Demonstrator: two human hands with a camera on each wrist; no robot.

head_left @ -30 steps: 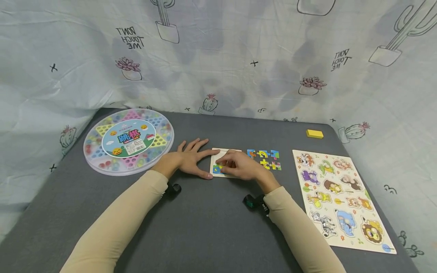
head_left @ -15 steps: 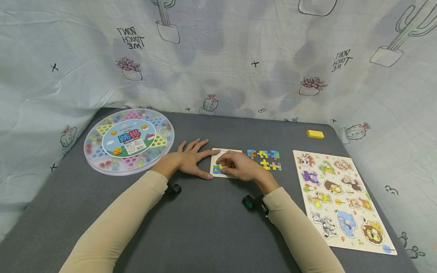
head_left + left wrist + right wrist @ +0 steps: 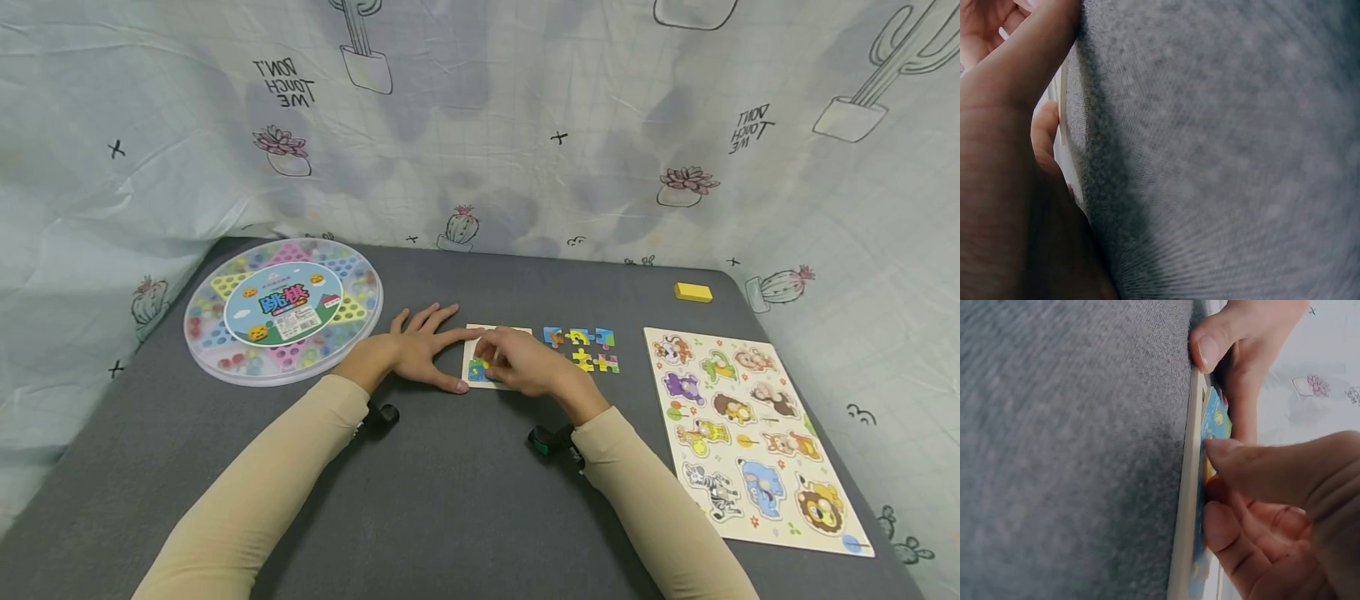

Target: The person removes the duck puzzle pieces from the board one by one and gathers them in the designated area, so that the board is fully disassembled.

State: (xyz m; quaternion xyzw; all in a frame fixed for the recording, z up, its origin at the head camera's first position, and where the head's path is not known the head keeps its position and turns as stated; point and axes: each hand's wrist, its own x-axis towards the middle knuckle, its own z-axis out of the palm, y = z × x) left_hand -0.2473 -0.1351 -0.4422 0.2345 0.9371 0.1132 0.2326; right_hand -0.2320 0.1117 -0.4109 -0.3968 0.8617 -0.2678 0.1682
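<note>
In the head view, a small pale wooden puzzle tray lies mid-table, with a few colourful pieces along its lower left. My left hand rests spread at the tray's left side, index finger and thumb touching its edge. Over the tray, my right hand has its fingers curled and pinches a puzzle piece, mostly hidden by the fingers. In the right wrist view, the thumb touches a blue puzzle piece that sits slightly tilted in the tray. Right of the tray lie several loose jigsaw pieces in two rows.
A round Chinese checkers box lies on the left of the dark grey table. A wooden animal board occupies the right side. Behind it sits a yellow block. A printed curtain hangs around the table.
The right hand shifts slightly, its fingertips moving a little up over the tray and its wrist a little left. The left hand stays in place.
</note>
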